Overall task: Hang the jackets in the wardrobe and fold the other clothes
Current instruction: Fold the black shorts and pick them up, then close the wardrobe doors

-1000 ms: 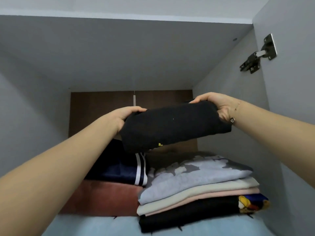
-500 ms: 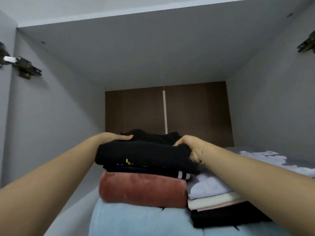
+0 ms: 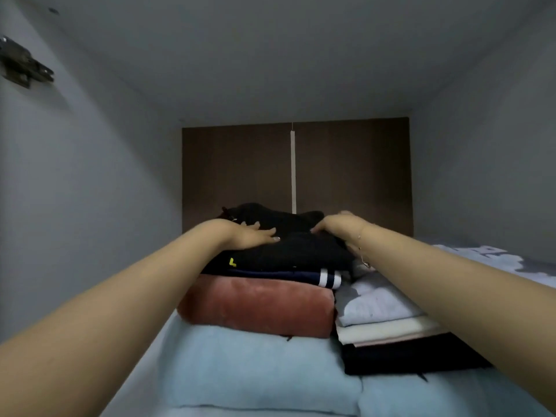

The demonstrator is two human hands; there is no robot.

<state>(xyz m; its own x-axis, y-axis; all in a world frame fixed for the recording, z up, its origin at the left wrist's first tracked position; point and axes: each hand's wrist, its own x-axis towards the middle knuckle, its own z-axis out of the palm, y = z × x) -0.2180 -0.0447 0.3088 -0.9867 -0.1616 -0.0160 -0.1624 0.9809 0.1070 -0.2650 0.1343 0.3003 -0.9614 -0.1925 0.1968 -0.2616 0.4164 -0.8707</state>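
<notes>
A dark metal door hinge (image 3: pixel 25 66) is fixed to the grey side panel at ten o'clock. At twelve o'clock, a dark brown wooden back panel (image 3: pixel 240 173) carries a thin pale vertical strip (image 3: pixel 293 170) down its middle.

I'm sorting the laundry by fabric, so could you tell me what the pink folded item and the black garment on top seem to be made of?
Pink folded item: probably velvet or plush fleece, with a soft, faintly shiny nap. Black garment: apparently a matte knit, perhaps cotton jersey; the dim light leaves it uncertain.
</notes>
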